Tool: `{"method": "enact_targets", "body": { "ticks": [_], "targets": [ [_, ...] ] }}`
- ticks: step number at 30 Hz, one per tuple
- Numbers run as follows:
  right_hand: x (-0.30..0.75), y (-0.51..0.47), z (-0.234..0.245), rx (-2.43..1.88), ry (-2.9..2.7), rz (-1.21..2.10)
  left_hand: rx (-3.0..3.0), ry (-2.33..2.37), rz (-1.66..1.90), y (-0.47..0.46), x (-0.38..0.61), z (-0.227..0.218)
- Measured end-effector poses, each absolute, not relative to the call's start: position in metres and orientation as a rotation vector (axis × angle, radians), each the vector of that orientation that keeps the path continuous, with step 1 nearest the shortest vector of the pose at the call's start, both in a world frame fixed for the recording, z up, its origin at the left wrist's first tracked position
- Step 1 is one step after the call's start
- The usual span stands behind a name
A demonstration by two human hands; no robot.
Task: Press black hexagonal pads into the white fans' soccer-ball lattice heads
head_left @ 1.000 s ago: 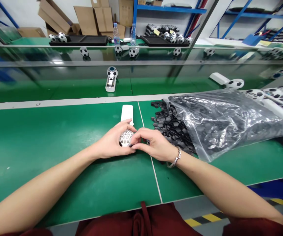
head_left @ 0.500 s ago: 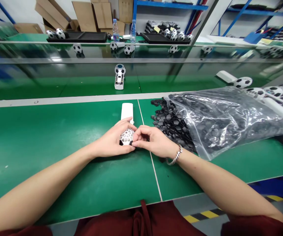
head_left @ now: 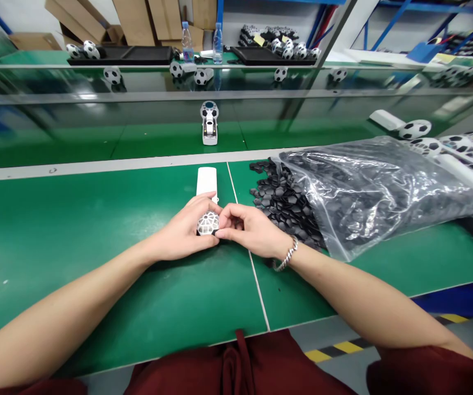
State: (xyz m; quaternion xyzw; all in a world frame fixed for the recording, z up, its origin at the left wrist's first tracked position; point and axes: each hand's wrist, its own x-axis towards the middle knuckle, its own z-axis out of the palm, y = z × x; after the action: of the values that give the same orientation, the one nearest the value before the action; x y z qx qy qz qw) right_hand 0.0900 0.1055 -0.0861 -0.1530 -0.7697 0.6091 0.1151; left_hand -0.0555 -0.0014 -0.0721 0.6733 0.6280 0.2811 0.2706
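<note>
My left hand (head_left: 185, 227) is curled around a white football-patterned casing (head_left: 208, 224), its thumb along the near edge and fingers over the far side. The casing's ball end has an open web of white ribs, with black at its near edge. Its flat white handle (head_left: 207, 182) points away from me on the green table. My right hand (head_left: 253, 227) is closed in a pinch at the casing's right edge; what lies between the fingertips is mostly hidden. Right of that hand, loose black pentagon pieces (head_left: 286, 200) spill from a clear plastic bag (head_left: 384, 192).
Beyond the pale table edge (head_left: 146, 162), a green conveyor carries a football-patterned device (head_left: 209, 123). More football-patterned casings (head_left: 467, 151) are piled at the right. Across the line stand black trays (head_left: 138, 55), bottles (head_left: 217, 44) and cardboard boxes (head_left: 133, 22).
Both hands stay at the casing, with only small finger shifts. The device on the near conveyor has moved right, and the football pieces on the far belt have moved left. The view has shifted slightly.
</note>
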Motion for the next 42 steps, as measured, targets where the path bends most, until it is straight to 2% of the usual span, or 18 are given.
{"method": "enact_targets", "body": {
  "ticks": [3,8,14,17,25,33,42],
  "targets": [
    [0.095,0.121,-0.079,-0.437,-2.339,1.654,1.813,1.690,0.755,-0.002,-0.058,-0.074],
    [0.107,0.142,-0.073,-0.661,-2.630,1.164,1.839,1.660,0.783,-0.001,-0.062,-0.080],
    [0.108,0.132,-0.077,-0.572,-2.974,0.768,1.865,1.810,0.787,0.000,-0.060,-0.085],
    [0.107,0.130,-0.078,-0.644,-2.981,0.789,1.722,1.996,0.774,-0.001,-0.059,-0.084],
    [0.109,0.136,-0.079,-0.696,-3.001,0.820,1.698,1.855,0.660,-0.004,-0.065,-0.068],
    [0.111,0.128,-0.063,-0.382,-2.931,0.891,1.768,1.866,0.623,-0.006,-0.061,-0.063],
    [0.104,0.118,-0.083,-0.040,-2.529,1.005,1.880,1.616,0.583,-0.007,-0.069,-0.062]
  ]
}}
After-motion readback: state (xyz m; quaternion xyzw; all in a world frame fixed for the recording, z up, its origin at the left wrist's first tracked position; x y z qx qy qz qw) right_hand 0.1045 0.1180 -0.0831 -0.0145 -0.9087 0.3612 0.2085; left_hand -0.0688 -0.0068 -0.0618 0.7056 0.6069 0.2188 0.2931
